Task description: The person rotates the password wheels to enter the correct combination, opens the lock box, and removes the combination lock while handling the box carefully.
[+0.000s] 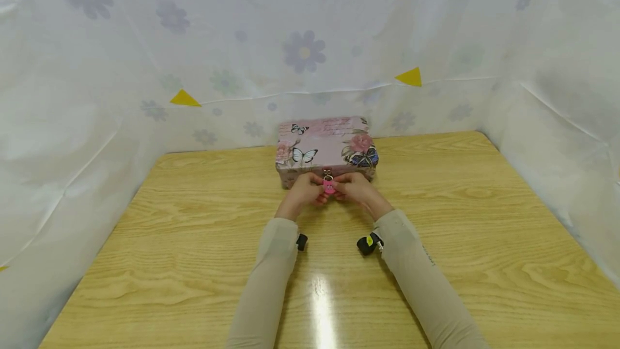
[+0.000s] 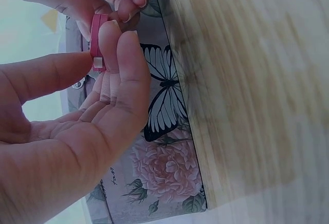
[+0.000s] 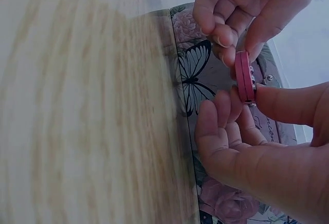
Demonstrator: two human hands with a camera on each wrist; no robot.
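A small pink padlock (image 1: 329,186) hangs by its metal shackle at the front clasp (image 1: 326,172) of a pink box (image 1: 324,141) printed with butterflies and roses. From the left side, my left hand (image 1: 305,189) pinches the padlock between thumb and fingers. My right hand (image 1: 357,188) pinches its other side. In the right wrist view, small dials line one face of the padlock (image 3: 245,78), and the right thumb (image 3: 288,103) presses near them. The left wrist view shows the padlock (image 2: 97,41) edge-on between both hands. The box lid is down.
The box stands at the back of a wood-grain table (image 1: 203,241), close to a white flowered curtain (image 1: 232,42). Yellow triangles (image 1: 410,77) are stuck on the curtain. Black wrist straps (image 1: 369,244) sit at both sleeves.
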